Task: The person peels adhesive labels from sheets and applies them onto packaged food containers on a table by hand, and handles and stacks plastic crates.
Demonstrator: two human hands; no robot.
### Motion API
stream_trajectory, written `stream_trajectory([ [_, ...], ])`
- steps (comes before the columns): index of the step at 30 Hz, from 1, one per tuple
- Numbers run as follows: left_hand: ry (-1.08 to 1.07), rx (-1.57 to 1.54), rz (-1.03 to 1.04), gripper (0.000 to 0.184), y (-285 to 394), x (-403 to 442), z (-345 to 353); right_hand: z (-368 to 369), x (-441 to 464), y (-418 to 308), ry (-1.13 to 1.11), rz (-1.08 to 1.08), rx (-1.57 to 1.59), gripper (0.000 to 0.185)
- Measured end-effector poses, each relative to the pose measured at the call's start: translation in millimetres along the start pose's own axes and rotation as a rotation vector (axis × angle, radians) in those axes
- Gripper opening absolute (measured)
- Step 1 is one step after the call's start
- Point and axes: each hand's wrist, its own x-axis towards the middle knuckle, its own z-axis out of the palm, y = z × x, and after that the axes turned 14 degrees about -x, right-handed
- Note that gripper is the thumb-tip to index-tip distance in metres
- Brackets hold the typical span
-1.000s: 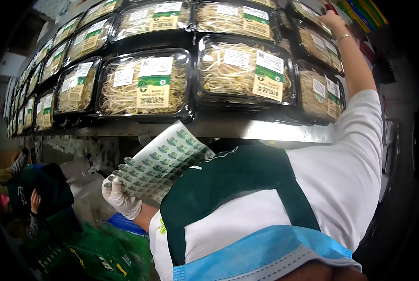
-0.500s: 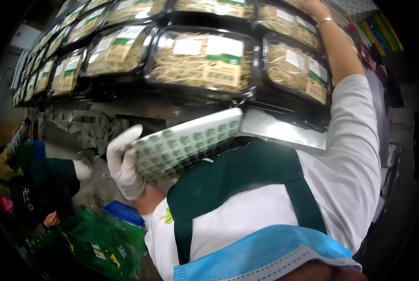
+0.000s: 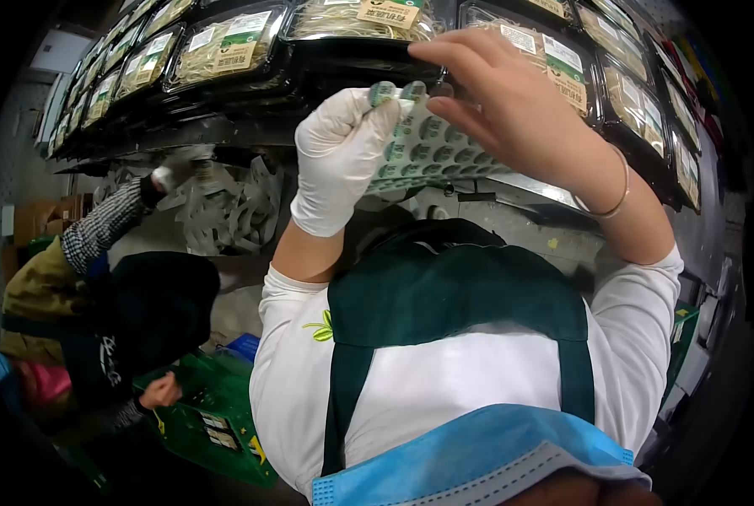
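My left hand (image 3: 341,152), in a white glove, is closed on the upper edge of a sheet of round green stickers (image 3: 432,152). Two stickers show just above its fingertips. My bare right hand (image 3: 520,110), with a bracelet at the wrist, reaches over the sheet from the right. Its thumb and fingers are apart, and it covers part of the sheet. Behind both hands stand black plastic trays of bean sprouts (image 3: 225,46) with clear film and green and tan labels.
Stacked sprout trays run along the table to both sides. A co-worker in a dark apron (image 3: 166,295) is at the left, one arm stretched toward a heap of pale strips (image 3: 229,207). Below that person is a green crate (image 3: 200,405) with several packs in it.
My right hand has come back from the far trays to the sticker sheet. My left hand has raised the sheet toward the trays. The co-worker's arm now reaches out.
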Motion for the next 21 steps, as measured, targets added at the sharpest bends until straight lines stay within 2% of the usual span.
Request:
stream_trajectory([
  [5,0.044,-0.068,-0.053,0.008,-2.8,9.1,-37.0,31.8,18.9,-24.0,-0.005,0.030,-0.135,0.021],
  [6,0.071,-0.039,-0.122,0.009,-2.9,9.6,-36.9,36.2,16.7,-22.9,0.059,0.016,-0.174,0.022],
  [8,0.048,-0.006,-0.126,0.014,10.0,21.3,-50.9,48.7,34.4,-29.3,0.143,0.008,-0.278,0.021],
  [9,0.036,-0.041,-0.148,0.016,15.0,28.5,-56.5,58.8,43.1,-31.0,0.204,0.001,-0.277,0.016],
  [13,0.054,-0.066,-0.186,0.022,0.3,42.8,-68.8,70.2,41.2,-24.9,0.225,-0.030,-0.229,0.022],
  [15,0.067,-0.082,-0.311,0.023,-8.4,47.9,-59.7,63.2,25.8,-14.5,0.214,-0.061,-0.115,0.025],
  [17,0.112,0.016,-0.373,0.021,-22.8,56.2,-75.3,48.5,13.3,12.0,0.220,0.011,-0.030,0.024],
  [18,0.159,0.031,-0.322,0.020,-24.5,57.2,-76.0,39.7,7.8,40.9,0.227,0.252,0.175,0.023],
  [19,0.208,0.043,-0.269,0.019,-24.4,53.6,-77.1,28.9,2.6,83.8,0.231,0.490,0.381,0.021],
  [20,0.248,0.040,-0.249,0.020,-26.4,51.4,-81.9,15.3,-4.0,142.7,0.044,0.692,0.304,0.021],
  [21,0.301,0.019,-0.236,0.020,-27.1,50.3,-86.9,25.9,-28.3,216.1,0.091,0.651,0.327,0.038],
])
